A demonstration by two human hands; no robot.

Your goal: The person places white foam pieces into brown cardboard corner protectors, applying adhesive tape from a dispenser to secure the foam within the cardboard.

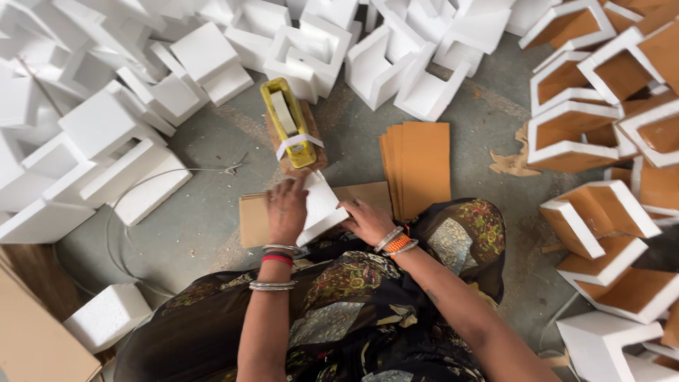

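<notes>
Head view. The left hand lies flat, fingers spread, on a white angled foam corner piece, which rests on a brown rectangular cardboard sheet on the grey floor. The right hand grips the foam's near edge with curled fingers. Judged light, stiff, brittle and easily dented, the foam is best held across its broad faces. Beyond the fingertips stands a yellow tape dispenser.

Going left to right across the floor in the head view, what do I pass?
Plain white foam pile → left hand → right hand → cardboard sheet stack → cardboard-lined foam corners.
</notes>
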